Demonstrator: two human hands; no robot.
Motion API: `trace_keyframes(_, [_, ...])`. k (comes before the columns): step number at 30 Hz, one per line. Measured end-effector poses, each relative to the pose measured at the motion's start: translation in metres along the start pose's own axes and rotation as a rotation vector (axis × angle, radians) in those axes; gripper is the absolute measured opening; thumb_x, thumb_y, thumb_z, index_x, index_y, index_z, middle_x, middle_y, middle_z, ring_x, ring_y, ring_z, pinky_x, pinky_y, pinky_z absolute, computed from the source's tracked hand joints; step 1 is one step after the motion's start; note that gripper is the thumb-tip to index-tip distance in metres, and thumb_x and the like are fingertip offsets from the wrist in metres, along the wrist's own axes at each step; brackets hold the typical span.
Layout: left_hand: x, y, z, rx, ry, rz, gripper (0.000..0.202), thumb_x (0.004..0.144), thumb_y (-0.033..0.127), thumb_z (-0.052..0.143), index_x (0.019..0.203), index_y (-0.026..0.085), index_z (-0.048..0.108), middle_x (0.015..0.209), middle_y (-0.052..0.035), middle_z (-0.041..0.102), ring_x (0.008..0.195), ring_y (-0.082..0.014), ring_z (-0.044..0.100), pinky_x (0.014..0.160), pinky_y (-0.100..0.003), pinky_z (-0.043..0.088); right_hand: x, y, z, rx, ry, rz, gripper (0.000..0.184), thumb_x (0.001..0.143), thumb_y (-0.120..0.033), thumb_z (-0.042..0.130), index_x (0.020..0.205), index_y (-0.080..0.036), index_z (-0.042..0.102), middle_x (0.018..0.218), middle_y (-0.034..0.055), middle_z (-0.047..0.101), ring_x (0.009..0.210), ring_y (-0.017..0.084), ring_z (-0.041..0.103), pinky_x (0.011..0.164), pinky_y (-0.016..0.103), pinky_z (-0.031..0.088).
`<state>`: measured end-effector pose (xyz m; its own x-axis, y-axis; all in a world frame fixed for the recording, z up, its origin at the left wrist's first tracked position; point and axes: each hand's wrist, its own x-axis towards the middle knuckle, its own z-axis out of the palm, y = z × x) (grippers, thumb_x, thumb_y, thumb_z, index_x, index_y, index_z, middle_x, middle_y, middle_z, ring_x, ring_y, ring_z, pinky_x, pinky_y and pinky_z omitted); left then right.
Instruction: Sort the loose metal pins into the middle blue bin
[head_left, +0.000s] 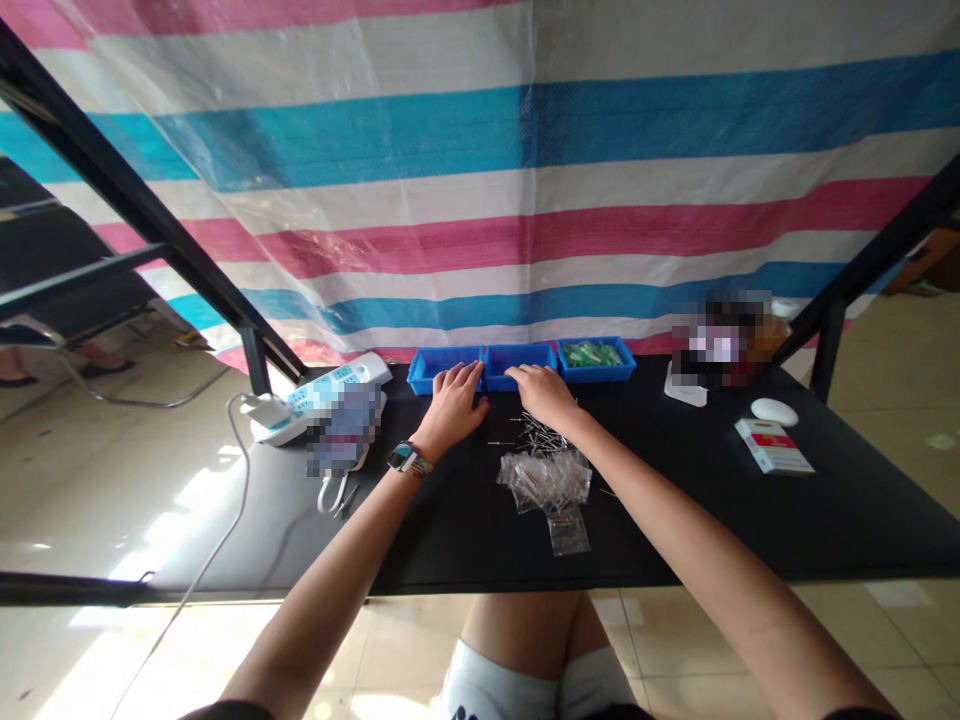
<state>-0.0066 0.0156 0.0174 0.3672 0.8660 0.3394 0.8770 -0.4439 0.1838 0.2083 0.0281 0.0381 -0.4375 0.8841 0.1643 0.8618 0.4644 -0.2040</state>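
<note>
Three small blue plastic trays stand in a row at the back of the black tabletop. My left hand reaches over the front right corner of the left tray, fingers stretched out and thumb apart. Over the front rim of the middle tray lies my right hand, its fingers pointing left and slightly bent; nothing shows in them. Small green packets fill the right tray. Nearer me is a loose pile of thin metal rivets, partly behind my right wrist. Clear plastic bags with small parts lie in front of it.
At left are a power strip with a plugged-in charger and a trailing cable. To the right lie a red-and-white box and a white oval object. A striped sheet hangs behind the table between dark metal posts.
</note>
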Motion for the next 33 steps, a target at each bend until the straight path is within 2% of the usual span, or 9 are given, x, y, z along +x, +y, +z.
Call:
trace_keyframes(9, [0.0,-0.005,-0.003,-0.03,0.004,0.023,0.065,0.096,0.03,0.053,0.159,0.014,0.048,0.163,-0.0145,0.053,0.152,-0.0368,0.044,0.125,-0.053,0.031,0.003,0.005,0.002,0.017,0.005,-0.016,0.048,0.106,-0.008,0.038,0.144,-0.02,0.065,0.132,0.0135,0.074,0.122,0.027,0.068,0.104,0.038,0.045])
trace_keyframes(15, [-0.001,-0.006,-0.006,-0.057,0.0,0.027,0.063,0.096,0.028,0.053,0.158,0.019,0.048,0.161,-0.0135,0.055,0.154,-0.0349,0.044,0.126,-0.054,0.031,0.001,0.003,0.002,0.024,0.011,-0.032,0.047,0.105,-0.007,0.038,0.139,-0.02,0.067,0.131,0.012,0.075,0.121,0.027,0.068,0.103,0.037,0.046])
trace_keyframes(26, [-0.002,-0.005,-0.003,-0.026,-0.007,0.033,0.063,0.097,0.029,0.052,0.158,0.018,0.047,0.161,-0.0146,0.054,0.152,-0.0363,0.044,0.125,-0.056,0.031,0.0,0.005,0.005,0.04,0.015,-0.057,0.045,0.104,-0.007,0.04,0.137,-0.02,0.068,0.125,0.0124,0.076,0.116,0.027,0.069,0.101,0.037,0.047])
trace_keyframes(28, [-0.002,-0.005,-0.002,-0.004,-0.003,0.033,0.064,0.097,0.03,0.052,0.16,0.018,0.046,0.161,-0.015,0.054,0.152,-0.0378,0.043,0.126,-0.059,0.029,-0.001,0.003,0.005,0.059,0.054,-0.068,0.042,0.104,-0.011,0.044,0.139,-0.019,0.067,0.127,0.0135,0.075,0.117,0.029,0.068,0.104,0.039,0.047])
trace_keyframes(30, [-0.003,-0.003,-0.002,0.019,0.018,0.023,0.067,0.097,0.03,0.053,0.162,0.017,0.041,0.161,-0.0163,0.053,0.153,-0.0393,0.041,0.127,-0.061,0.026,-0.001,0.005,0.002,0.097,0.153,-0.078,0.04,0.104,-0.019,0.051,0.141,-0.019,0.066,0.129,0.0136,0.074,0.119,0.03,0.066,0.107,0.041,0.047])
trace_keyframes(33, [-0.007,0.002,-0.005,0.027,0.062,0.014,0.073,0.098,0.029,0.054,0.166,0.016,0.033,0.164,-0.0189,0.047,0.155,-0.0407,0.036,0.128,-0.062,0.023,0.006,0.032,-0.012,0.163,0.36,-0.044,0.035,0.104,-0.022,0.049,0.133,-0.019,0.07,0.125,0.0123,0.074,0.12,0.029,0.065,0.108,0.04,0.049])
